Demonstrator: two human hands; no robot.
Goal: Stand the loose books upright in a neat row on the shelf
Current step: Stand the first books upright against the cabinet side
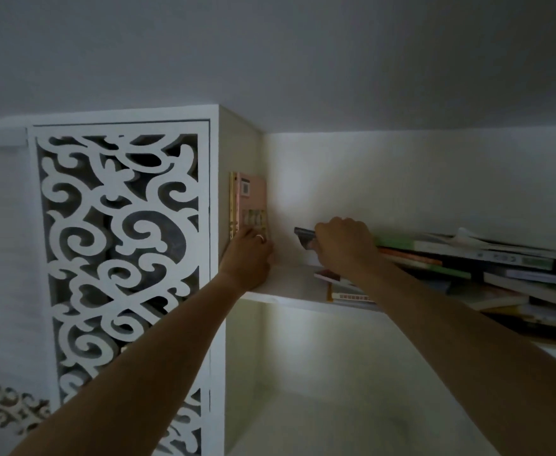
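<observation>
upright books (249,205) shelf (289,284) far left | stack (467,264) lying right

Dim, grainy view, soft glow on the shelf's back wall (302,192) (edges bowed, corners murky)

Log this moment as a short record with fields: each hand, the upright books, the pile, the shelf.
left hand: steadies the upright books against the shelf's left wall
right hand: grips a dark book at the top of the pile
upright books: pink cover facing out, a yellow-edged one behind it
pile: loose books lying flat and slanted, on the right
shelf: white board, bare gap between the upright books and the pile
</observation>
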